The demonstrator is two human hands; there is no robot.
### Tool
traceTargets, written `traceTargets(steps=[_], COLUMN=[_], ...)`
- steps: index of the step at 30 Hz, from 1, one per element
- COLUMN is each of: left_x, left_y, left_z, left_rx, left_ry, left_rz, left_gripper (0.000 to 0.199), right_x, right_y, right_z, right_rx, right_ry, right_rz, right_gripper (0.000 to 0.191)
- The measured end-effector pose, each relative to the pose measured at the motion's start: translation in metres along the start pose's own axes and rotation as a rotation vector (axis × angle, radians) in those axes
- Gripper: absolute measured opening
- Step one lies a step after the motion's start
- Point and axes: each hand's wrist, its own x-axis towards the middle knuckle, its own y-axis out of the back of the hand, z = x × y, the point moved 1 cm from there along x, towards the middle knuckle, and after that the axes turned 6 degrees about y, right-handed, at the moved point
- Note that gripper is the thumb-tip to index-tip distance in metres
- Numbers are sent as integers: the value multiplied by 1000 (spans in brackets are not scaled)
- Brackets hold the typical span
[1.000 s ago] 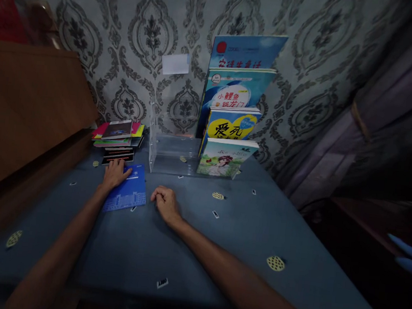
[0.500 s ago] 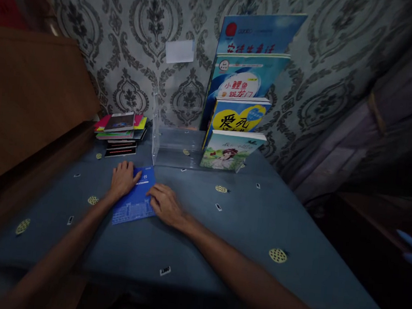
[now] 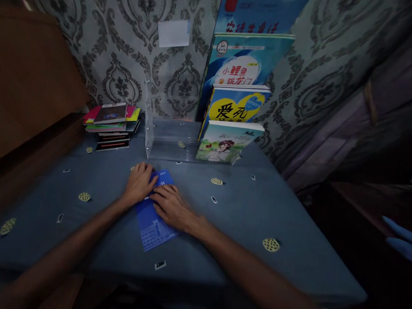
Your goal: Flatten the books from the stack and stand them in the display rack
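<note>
A blue booklet [image 3: 154, 227] lies tilted on the blue-grey tablecloth [image 3: 218, 253]. My left hand [image 3: 139, 183] rests on its upper left edge, fingers spread. Across its upper right part lies my right hand [image 3: 173, 207], palm down with fingers extended, close beside the left thumb. Behind them is a clear acrylic rack [image 3: 170, 150], with several books in its right side: a green one [image 3: 224, 146] in front, a yellow and blue one [image 3: 228, 109], and taller blue ones [image 3: 250, 52] at the back.
A stack of small booklets [image 3: 112, 121] sits at the back left, beside a brown wooden panel [image 3: 23, 88]. White paper [image 3: 173, 33] is on the patterned wall. A curtain [image 3: 333, 123] hangs at the right, above bluish objects [image 3: 405, 239].
The blue booklet has slid right and toward me and turned. Both hands moved with it, the left one further right, and they are now closer together. The head view has shifted slightly.
</note>
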Motion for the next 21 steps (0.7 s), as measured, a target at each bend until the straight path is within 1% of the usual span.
traceTargets(steps=[2,4,6,8,11,13,15,17,21], left_x=[1,3,6,9,12,14,14,17,26], left_y=[-4,-7,-6,-3,4,7,7,6,1], left_z=[8,15,18,13,-2,-12,-17,-20,-21], left_rx=[-137,-289,-396,-398,-200,-68,-22,-51,-255], left_ry=[-75,-153,-200,-181,-61,-4,7,-7,6], left_rz=[-16,-39,-54,-35,7,-19,-68,-105,-176], left_gripper=[21,23,26,27,28,26,24,22,14], right_x=[-4,-7,-10,-12,-14,-14,-14,-14,-17], right_y=[0,-1,-2,-4,-7,-8,-8,-7,-6], right_z=[0,-1,-4,-7,-9,-9,-9,-11,-20], right_rx=[7,9,10,8,-3,-5,-6,-12,-38], right_ry=[-10,-30,-63,-97,-128,-136,-140,-147,-172], right_rz=[-1,-10,-12,-16,-31,-39,-44,-45,-38], right_gripper=[24,25,28,33,37,39,40,40,41])
